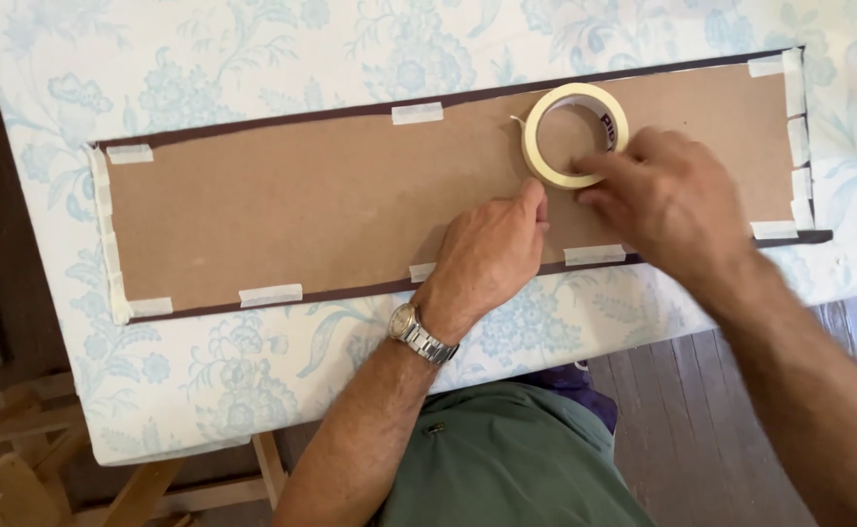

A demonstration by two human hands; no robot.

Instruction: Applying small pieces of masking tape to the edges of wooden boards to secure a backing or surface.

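A long brown board lies on a table covered with a pale blue floral cloth. Short strips of cream tape fix its edges all around. A roll of cream masking tape lies flat on the board toward the right. My right hand rests on the near rim of the roll, fingers curled over it. My left hand, with a metal wristwatch on the wrist, lies on the board just left of the roll, its forefinger pointing at the roll's lower edge. A loose tape end sticks out at the roll's left.
The table's near edge runs just in front of my green-trousered lap. Dark wooden floorboards show at the lower right. Light wooden furniture parts stand at the lower left beside the table.
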